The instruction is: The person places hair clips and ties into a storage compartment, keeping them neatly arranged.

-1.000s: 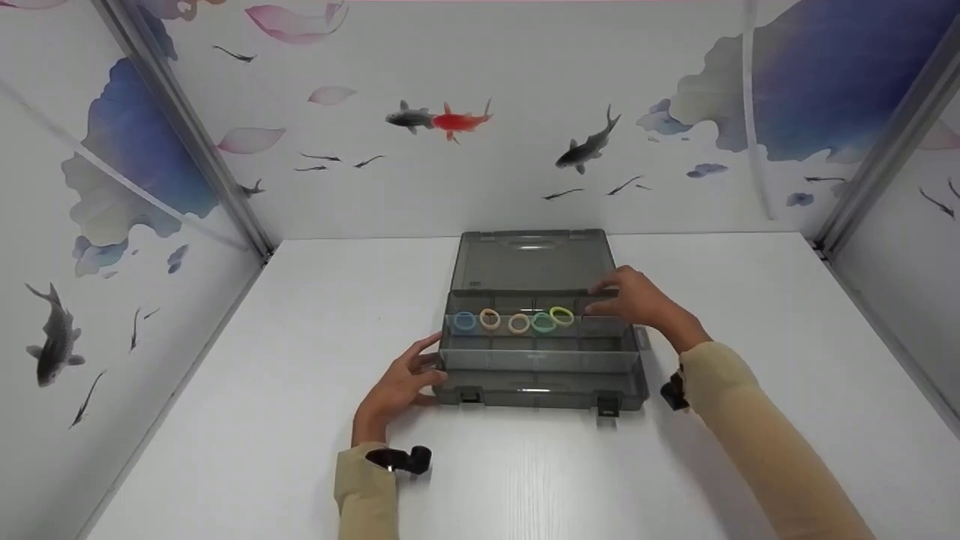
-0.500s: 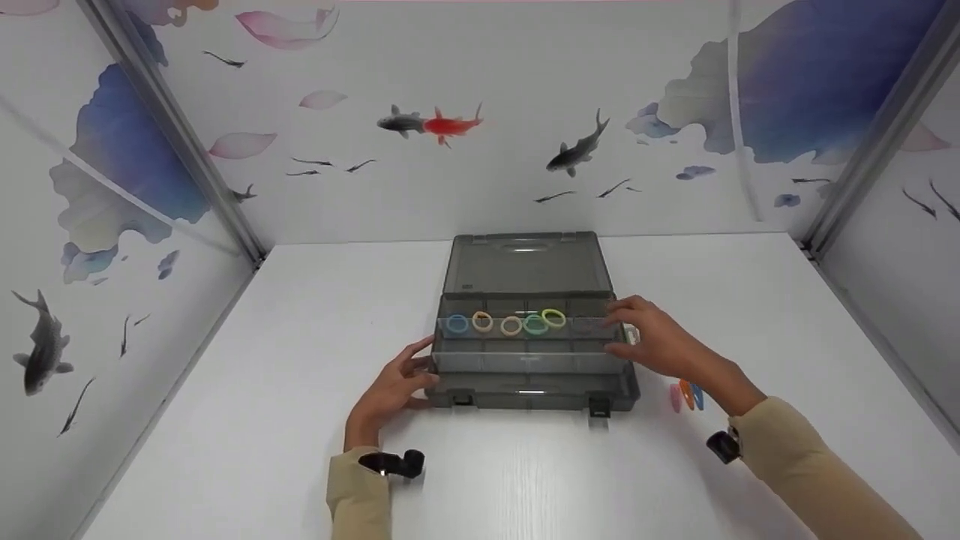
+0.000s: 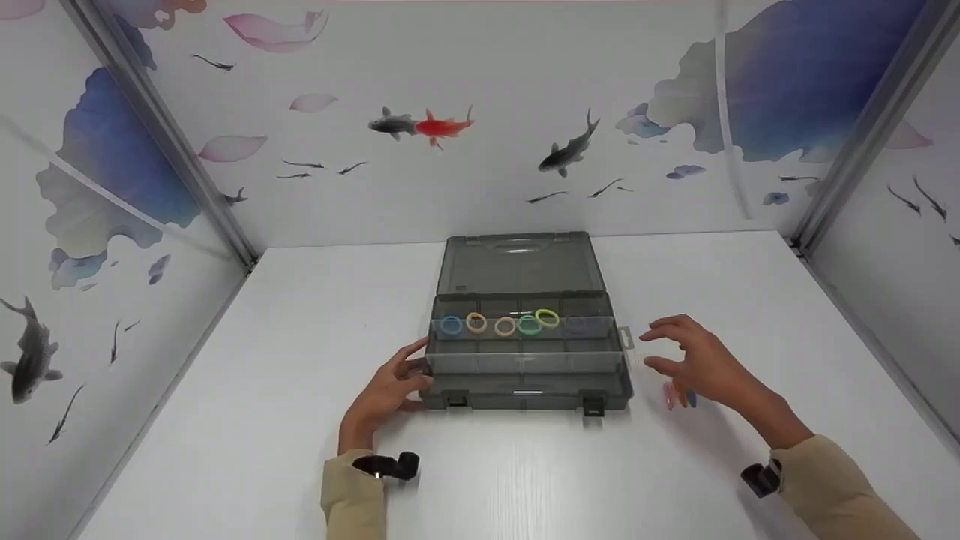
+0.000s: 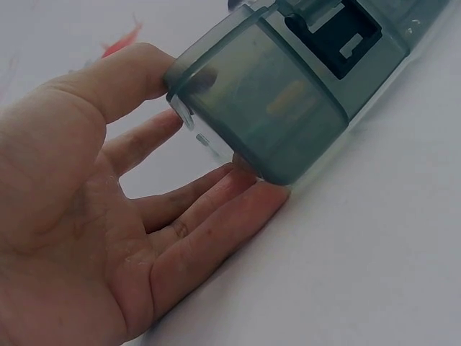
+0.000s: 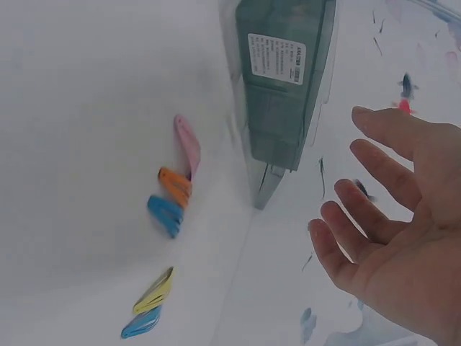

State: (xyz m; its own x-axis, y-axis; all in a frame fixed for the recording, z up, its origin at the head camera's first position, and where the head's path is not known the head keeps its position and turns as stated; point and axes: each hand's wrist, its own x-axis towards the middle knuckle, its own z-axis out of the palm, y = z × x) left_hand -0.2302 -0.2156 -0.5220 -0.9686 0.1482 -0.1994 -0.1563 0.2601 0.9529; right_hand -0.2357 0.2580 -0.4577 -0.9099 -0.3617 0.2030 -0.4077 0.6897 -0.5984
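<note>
A grey translucent compartment box (image 3: 525, 381) stands on the white table with its lid (image 3: 520, 264) folded back. Across its back row lie several coloured rings, among them a blue ring (image 3: 451, 325), a green ring (image 3: 529, 325) and a yellow ring (image 3: 547, 318). My left hand (image 3: 384, 394) grips the box's front left corner, thumb at the upper edge and fingers low against it, as the left wrist view shows. To the right of the box, my right hand (image 3: 709, 364) hovers with spread, slightly bent fingers and holds nothing. A pink snap hair clip (image 5: 188, 144) lies below it.
Beside the pink clip lie an orange clip (image 5: 175, 186) and a blue clip (image 5: 166, 215). A yellow clip (image 5: 153, 290) and another blue clip (image 5: 142, 322) sit apart from them. Dark latches (image 3: 593, 406) jut from the box's front. A fish-patterned wall (image 3: 337, 202) rises behind the table.
My right hand has left the box's back right compartment and moved right and toward me, uncovering a dim purplish shape there and the clips on the table. The left hand stays at the box.
</note>
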